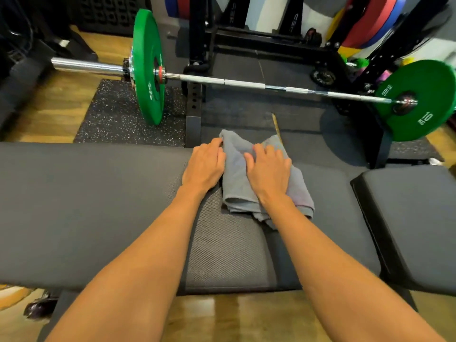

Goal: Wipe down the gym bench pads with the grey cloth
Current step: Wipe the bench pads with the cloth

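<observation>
A folded grey cloth lies on the long dark back pad of the gym bench, near its far edge. My right hand presses flat on top of the cloth, fingers spread. My left hand rests on the pad against the cloth's left edge, and its fingertips touch the cloth's far corner. The shorter seat pad lies to the right, across a narrow gap.
A barbell with two green plates rests on the floor just beyond the bench. A black rack frame and stacked coloured plates stand behind it. Wooden floor and speckled rubber mats surround the bench.
</observation>
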